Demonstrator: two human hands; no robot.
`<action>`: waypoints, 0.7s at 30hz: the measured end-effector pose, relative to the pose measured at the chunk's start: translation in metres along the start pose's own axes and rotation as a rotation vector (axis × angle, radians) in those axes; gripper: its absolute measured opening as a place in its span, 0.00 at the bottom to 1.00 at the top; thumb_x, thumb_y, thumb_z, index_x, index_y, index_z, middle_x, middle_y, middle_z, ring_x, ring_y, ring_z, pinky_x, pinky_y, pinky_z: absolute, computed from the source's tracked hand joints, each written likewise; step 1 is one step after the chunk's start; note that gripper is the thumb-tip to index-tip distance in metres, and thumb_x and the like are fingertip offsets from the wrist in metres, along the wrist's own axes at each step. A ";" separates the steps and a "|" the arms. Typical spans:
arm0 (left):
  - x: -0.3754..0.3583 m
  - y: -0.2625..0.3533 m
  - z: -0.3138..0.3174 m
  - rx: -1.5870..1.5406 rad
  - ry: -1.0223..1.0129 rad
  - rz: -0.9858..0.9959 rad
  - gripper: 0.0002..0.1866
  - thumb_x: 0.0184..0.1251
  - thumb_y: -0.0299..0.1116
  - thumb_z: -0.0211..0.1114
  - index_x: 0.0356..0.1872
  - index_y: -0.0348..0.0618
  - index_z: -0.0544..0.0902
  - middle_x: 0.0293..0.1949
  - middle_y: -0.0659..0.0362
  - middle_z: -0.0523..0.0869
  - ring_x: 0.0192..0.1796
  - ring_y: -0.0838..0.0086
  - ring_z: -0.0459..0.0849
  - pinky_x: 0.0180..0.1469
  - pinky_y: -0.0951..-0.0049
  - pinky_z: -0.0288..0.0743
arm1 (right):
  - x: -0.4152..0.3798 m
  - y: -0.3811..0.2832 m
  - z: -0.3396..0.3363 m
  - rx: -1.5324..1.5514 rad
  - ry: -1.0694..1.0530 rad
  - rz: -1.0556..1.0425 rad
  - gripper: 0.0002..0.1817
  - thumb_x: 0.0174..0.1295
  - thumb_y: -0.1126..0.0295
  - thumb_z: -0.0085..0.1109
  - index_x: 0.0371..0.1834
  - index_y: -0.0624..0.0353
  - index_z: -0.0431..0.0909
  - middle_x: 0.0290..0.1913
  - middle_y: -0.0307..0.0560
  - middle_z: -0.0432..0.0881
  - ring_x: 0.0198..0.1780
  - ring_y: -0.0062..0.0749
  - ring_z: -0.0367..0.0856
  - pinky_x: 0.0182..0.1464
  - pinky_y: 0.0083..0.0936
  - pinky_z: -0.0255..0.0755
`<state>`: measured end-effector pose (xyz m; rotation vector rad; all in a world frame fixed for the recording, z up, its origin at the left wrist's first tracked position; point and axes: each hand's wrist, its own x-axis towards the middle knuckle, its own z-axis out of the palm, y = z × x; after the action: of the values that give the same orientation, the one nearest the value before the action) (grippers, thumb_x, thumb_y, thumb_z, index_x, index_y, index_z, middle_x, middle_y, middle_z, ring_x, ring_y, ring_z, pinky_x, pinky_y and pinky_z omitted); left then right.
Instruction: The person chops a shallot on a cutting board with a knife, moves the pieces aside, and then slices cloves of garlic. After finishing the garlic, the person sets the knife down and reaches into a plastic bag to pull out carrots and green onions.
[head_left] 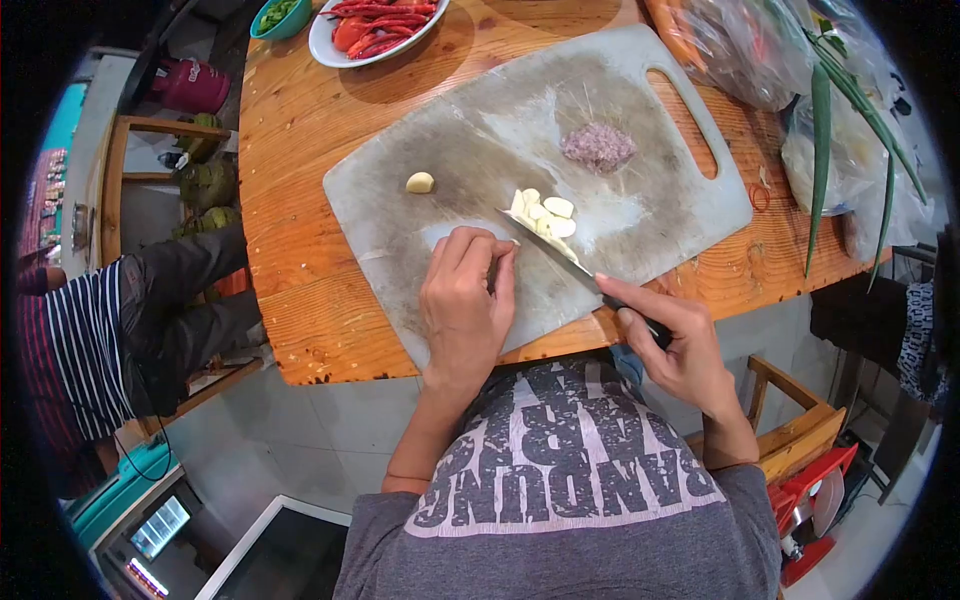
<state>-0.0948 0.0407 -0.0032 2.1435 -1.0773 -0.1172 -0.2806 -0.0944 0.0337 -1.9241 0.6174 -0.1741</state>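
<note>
My right hand (675,345) is wrapped round the black handle of a knife (560,252), whose blade points up and left over the cutting board (390,160). Against the blade lie several pale garlic slices (558,207). To the left of the blade tip, my left hand (468,292) rests on the board with curled fingers; a small pale bit shows at its fingertips, and what they hold is mostly hidden. One whole peeled clove (420,183) sits apart on the left of the board. Farther back is a heap of finely chopped purplish shallot (598,148).
Behind the board stand a white plate of red chillies and tomatoes (375,28) and a teal bowl of greens (280,16). Plastic bags (750,60) and long green leaves (820,140) lie at the right. A person in striped clothing (90,345) is at the far left.
</note>
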 end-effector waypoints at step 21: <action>0.003 0.001 0.002 -0.018 -0.036 0.018 0.05 0.62 0.21 0.72 0.38 0.37 0.85 0.38 0.54 0.85 0.39 0.64 0.85 0.37 0.67 0.77 | 0.001 0.001 -0.001 -0.115 0.104 -0.245 0.24 0.59 0.80 0.68 0.61 0.55 0.84 0.36 0.53 0.88 0.35 0.39 0.88 0.38 0.30 0.79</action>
<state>-0.0938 0.0371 -0.0032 2.1229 -1.1122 -0.1570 -0.2804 -0.0965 0.0332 -2.1101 0.4661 -0.4032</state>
